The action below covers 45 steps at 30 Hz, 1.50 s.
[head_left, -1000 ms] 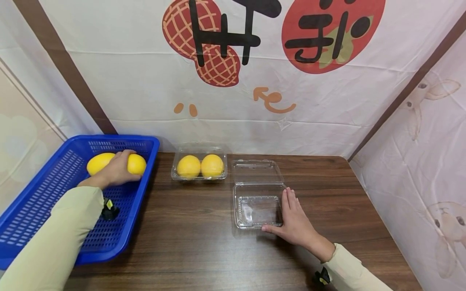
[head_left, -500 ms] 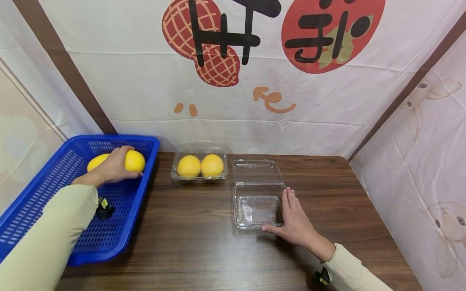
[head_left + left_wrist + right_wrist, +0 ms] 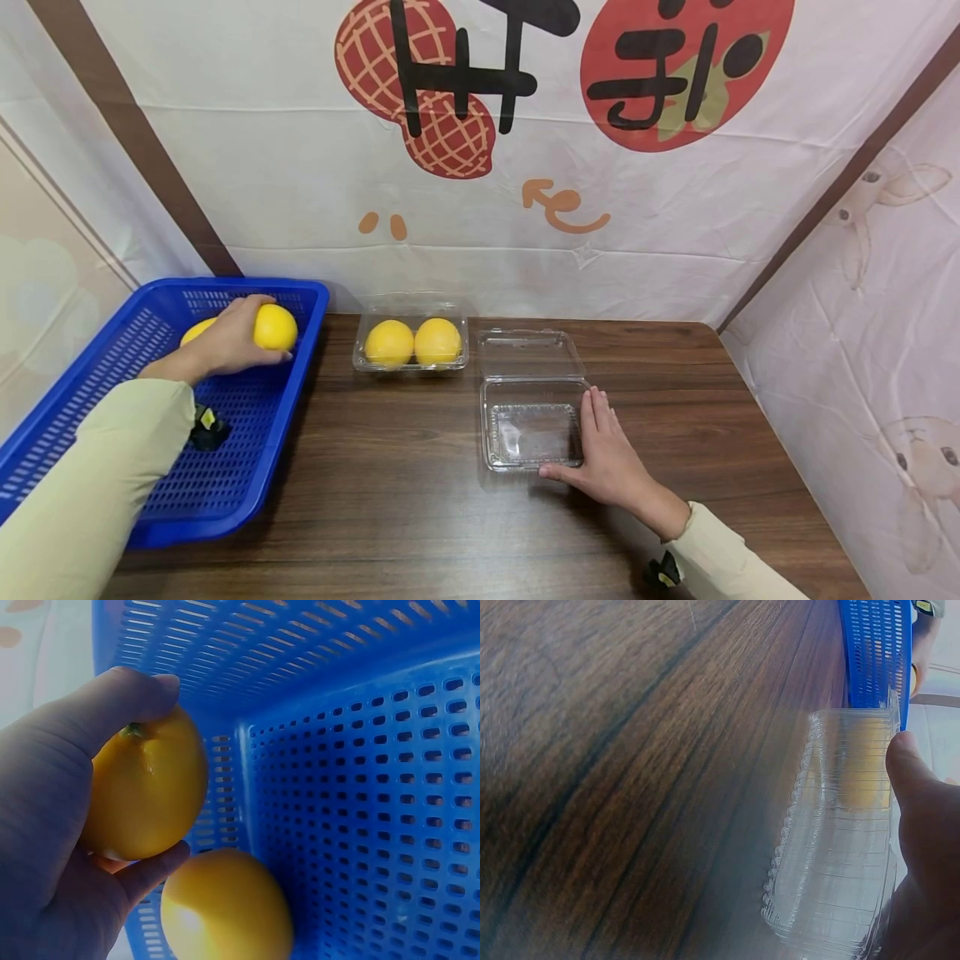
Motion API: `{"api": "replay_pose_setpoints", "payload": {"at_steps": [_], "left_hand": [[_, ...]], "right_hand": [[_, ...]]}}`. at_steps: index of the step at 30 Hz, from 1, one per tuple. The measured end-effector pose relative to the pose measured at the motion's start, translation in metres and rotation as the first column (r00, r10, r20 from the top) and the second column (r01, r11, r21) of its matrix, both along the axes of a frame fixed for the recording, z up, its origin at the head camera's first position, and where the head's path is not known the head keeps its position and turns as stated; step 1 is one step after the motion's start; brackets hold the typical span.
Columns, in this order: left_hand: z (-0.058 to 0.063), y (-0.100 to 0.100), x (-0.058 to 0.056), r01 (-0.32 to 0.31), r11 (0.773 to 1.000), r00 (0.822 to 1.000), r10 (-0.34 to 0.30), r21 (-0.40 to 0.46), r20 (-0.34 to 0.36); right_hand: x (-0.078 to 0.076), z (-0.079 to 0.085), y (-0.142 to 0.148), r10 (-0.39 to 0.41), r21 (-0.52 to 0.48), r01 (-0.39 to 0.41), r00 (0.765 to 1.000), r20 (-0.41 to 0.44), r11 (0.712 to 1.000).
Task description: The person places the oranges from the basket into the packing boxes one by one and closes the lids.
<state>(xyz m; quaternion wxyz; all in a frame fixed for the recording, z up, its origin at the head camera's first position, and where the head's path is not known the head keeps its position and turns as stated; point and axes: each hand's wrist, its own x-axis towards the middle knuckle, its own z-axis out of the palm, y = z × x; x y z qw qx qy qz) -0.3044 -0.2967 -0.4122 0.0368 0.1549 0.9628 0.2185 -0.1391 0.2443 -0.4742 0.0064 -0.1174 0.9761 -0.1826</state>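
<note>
In the basket's far right part, my left hand (image 3: 225, 340) grips a yellow orange (image 3: 275, 327) with a green stem end. The left wrist view shows thumb and fingers curled round this orange (image 3: 146, 791), while another orange (image 3: 225, 907) lies below it in the basket. Straight fingers of my right hand (image 3: 611, 458) rest along the right side of an open clear plastic clamshell box (image 3: 491, 425), its thumb at the front edge. The lid (image 3: 528, 354) lies tipped back. Seen from the right wrist, the thumb (image 3: 911, 769) touches the box rim.
A blue perforated basket (image 3: 258, 492) stands at the left of the brown wooden table (image 3: 390, 517). Behind, near the printed cloth wall (image 3: 285, 183), sits a second clear box (image 3: 459, 367) with two oranges (image 3: 389, 343) in it. Cloth also bounds the right side.
My left hand has risen slightly and moved a little left, lifting the orange it grips. The right hand and the boxes stay where they were.
</note>
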Motion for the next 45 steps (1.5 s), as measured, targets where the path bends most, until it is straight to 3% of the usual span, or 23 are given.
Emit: {"api": "replay_pose_setpoints", "payload": {"at_steps": [12,26,37,45], "left_hand": [[0.014,0.004,0.002,0.008,0.999,1.0,-0.009,-0.037,-0.005],[0.028,0.005,0.007,0.03,1.0,1.0,-0.03,-0.01,-0.006],[0.036,0.005,0.01,0.072,0.997,0.995,-0.073,-0.016,-0.07],[0.044,0.009,0.012,0.09,0.995,0.994,-0.092,-0.031,-0.065]], "right_hand": [[0.0,0.0,0.0,-0.003,0.0,0.003,1.0,0.012,1.0],[-0.001,-0.001,0.0,0.002,-0.004,-0.002,1.0,0.014,1.0],[0.0,-0.003,0.0,-0.004,0.001,0.004,1.0,0.023,1.0],[0.0,-0.002,0.0,-0.008,-0.001,0.008,0.999,0.035,1.0]]}}
